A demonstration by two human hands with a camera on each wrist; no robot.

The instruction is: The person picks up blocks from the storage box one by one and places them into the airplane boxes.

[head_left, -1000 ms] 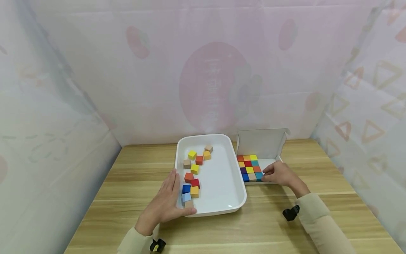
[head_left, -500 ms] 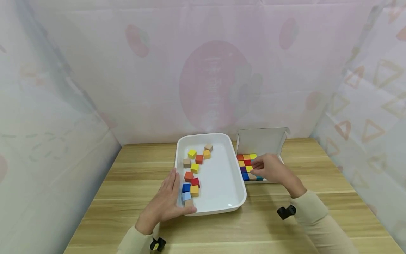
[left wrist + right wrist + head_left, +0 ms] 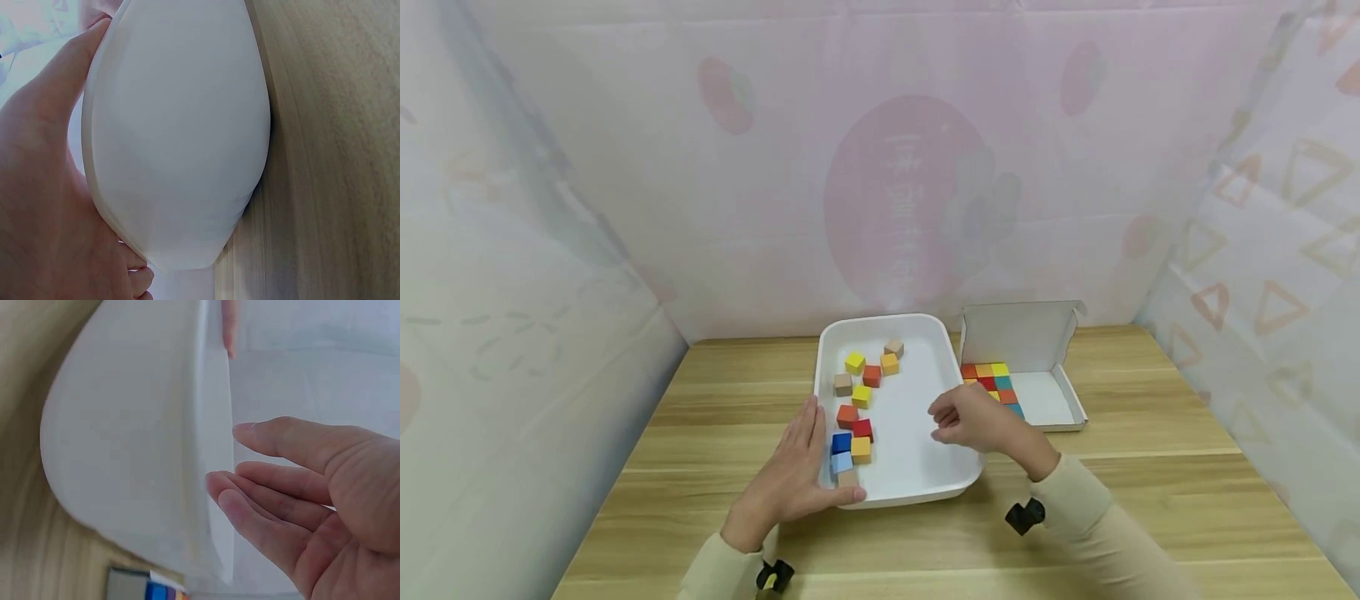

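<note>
From my remote seat I saw the white tray [image 3: 917,475] lying on the wooden table [image 3: 1150,483], a deep rounded-rectangle dish with smooth glossy walls and soft corners. The left hand [image 3: 793,479] lay flat against its near-left corner, fingers straight along the outer wall and thumb stretched under the front rim; in the left wrist view the palm pressed the tray's curved white side [image 3: 175,144] where it met the wood.

The right hand [image 3: 973,421] hovered over the tray's right part, just inside the right rim. Its fingers were loosely bent and held nothing (the right wrist view showed a bare palm [image 3: 325,506] and relaxed fingertips above the tray's floor).

Inside the tray, loose small cubes [image 3: 861,398] sat scattered along the left half: yellow, orange, red, tan, dark blue and light blue ones, some touching in a little cluster near the front-left corner, beside the left hand's fingers. The tray's right half was plain white floor.

Just to the right of the tray stood an open white cardboard box [image 3: 1045,400] with its lid flap upright at the back. A tight grid of coloured cubes [image 3: 992,379] filled the box's left side, partly hidden behind the right hand.
</note>
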